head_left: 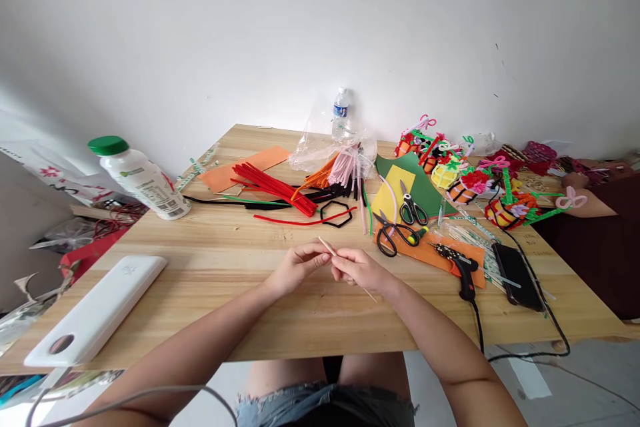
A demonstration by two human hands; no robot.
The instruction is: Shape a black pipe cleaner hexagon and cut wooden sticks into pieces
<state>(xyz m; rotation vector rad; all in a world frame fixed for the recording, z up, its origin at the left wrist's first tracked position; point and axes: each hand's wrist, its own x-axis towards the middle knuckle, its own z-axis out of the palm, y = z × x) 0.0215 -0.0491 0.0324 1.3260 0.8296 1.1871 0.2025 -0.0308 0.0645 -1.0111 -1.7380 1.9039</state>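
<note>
Pinches a thin wooden stick (327, 246) over the near half of the wooden table (215, 257), with fingertips of both the left hand (300, 267) and the right hand (359, 268) closed on it, nearly touching each other. Holds it aslant, upper end toward the left hand, lower end jutting out beneath the right hand.

Has a bundle of red pipe cleaners (280, 188) beyond the left hand, near orange pipe cleaners (316, 177) and pink pipe cleaners (345, 168), plus 1 black hexagon (336, 224) bent from pipe cleaner, crossed by 1 loose red strand (285, 221).

Farther right, shows 2 pairs of scissors: 1 black-and-white pair (414, 211) over green paper (427, 183) and yellow paper (387, 200), and 1 black pair (389, 233) just nearer. Beside these, has a glue gun (467, 275) partly over an orange sheet (417, 259), with a black phone (517, 273) to its right. Behind, shows colorful pipe-cleaner ornaments (445, 175) in a cluster, near another person's arm (593, 203).

At far left, has a green-capped white bottle (145, 180) and a white power bank (103, 307); near the wall, a clear water bottle (341, 112).
</note>
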